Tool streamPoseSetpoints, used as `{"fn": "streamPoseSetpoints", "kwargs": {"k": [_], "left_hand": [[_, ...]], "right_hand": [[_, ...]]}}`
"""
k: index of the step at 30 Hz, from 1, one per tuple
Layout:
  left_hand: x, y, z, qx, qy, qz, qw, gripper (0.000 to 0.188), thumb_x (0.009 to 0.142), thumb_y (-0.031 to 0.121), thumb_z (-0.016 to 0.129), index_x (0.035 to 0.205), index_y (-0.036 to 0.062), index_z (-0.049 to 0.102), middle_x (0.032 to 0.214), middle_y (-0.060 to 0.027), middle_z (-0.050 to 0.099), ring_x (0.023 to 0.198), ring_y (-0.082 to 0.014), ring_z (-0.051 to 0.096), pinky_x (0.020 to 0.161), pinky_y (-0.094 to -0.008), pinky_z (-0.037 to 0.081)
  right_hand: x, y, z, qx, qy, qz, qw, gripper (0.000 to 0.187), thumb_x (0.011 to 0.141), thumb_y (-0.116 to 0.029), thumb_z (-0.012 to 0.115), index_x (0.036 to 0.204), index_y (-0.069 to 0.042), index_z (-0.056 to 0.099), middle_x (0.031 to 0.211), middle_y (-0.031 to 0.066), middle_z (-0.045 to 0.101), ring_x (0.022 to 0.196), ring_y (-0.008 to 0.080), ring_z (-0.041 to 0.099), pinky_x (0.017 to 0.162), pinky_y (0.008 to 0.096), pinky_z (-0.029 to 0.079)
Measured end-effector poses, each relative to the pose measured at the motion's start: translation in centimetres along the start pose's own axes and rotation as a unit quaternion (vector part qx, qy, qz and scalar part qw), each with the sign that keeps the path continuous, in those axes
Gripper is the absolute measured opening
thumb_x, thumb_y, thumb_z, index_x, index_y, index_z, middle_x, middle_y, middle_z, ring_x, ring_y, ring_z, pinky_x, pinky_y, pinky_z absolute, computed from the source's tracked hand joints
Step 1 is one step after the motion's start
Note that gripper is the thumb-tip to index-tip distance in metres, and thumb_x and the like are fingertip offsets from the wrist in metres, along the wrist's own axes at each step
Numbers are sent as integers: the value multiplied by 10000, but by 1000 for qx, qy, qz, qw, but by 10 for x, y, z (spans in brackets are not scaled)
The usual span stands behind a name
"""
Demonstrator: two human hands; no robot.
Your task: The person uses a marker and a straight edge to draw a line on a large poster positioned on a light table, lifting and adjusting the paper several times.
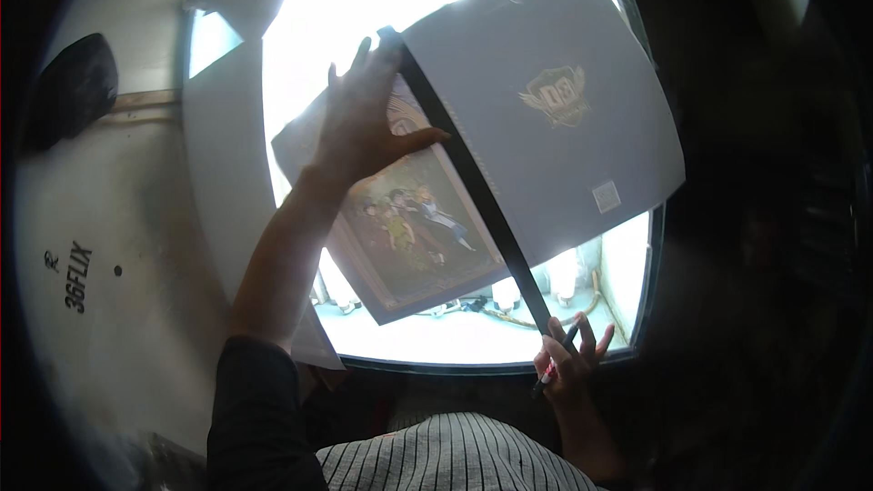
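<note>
A large printed sheet (591,164) lies slanted over a brightly lit glass panel (350,0). Its left part carries a framed picture of several figures; the right part is plain grey with an emblem and a small square code. A long black ruler-like strip (473,173) crosses the sheet diagonally between these parts. My left hand (359,127) is spread on the sheet beside the strip's far end, its thumb reaching onto the strip. At the strip's near end, my right hand (575,365) is closed around a slim dark pen-like tool (570,336) with a red-and-white part.
Under the glass, white lamps (564,277) and a cable (596,295) show near the front. The panel has a dark frame (482,369). To the left is a pale surface (136,245) with black lettering, and a dark flat-ended object (82,91) with a wooden handle.
</note>
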State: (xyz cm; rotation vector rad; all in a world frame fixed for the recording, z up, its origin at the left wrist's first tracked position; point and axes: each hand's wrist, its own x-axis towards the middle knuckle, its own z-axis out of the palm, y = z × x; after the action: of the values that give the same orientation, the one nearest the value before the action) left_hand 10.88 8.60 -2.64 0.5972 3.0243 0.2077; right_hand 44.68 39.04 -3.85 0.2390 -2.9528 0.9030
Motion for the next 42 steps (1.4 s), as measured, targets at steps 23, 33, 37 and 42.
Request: {"fn": "streamPoseSetpoints", "kwargs": {"k": [23,33,37,42], "left_hand": [[-8,-4,6,-25,23,-9,999,1208,688,852,606,1519,28,306,1605,-220,246,1525,-352,138,1225,-554,65],[-10,-6,5,-5,7,-10,1000,1214,710,875,546,1528,17,286,1608,-221,231,1526,-344,128,1227,-543,66],[-9,-4,4,-8,14,-4,1000,1209,708,863,576,1524,17,293,1609,-218,230,1525,-345,133,1226,-547,65],[-7,0,7,-27,14,8,1000,1280,634,797,732,1518,-5,270,1590,-245,257,1508,-389,172,1202,-607,90]], "right_hand": [[4,-5,-1,-4,-4,10,1000,340,794,-10,667,1069,-173,553,1093,70,749,1367,353,476,1159,721,42],[5,-8,0,-1,0,14,1000,329,801,-9,657,1061,-184,560,1070,81,753,1368,355,477,1161,720,28],[4,-8,-1,0,-4,19,1000,328,804,-10,663,1063,-182,556,1072,83,753,1366,358,477,1158,725,35],[5,-6,-8,-6,-16,15,1000,366,793,-12,673,1096,-186,565,1171,52,728,1381,347,463,1165,710,46]]}}
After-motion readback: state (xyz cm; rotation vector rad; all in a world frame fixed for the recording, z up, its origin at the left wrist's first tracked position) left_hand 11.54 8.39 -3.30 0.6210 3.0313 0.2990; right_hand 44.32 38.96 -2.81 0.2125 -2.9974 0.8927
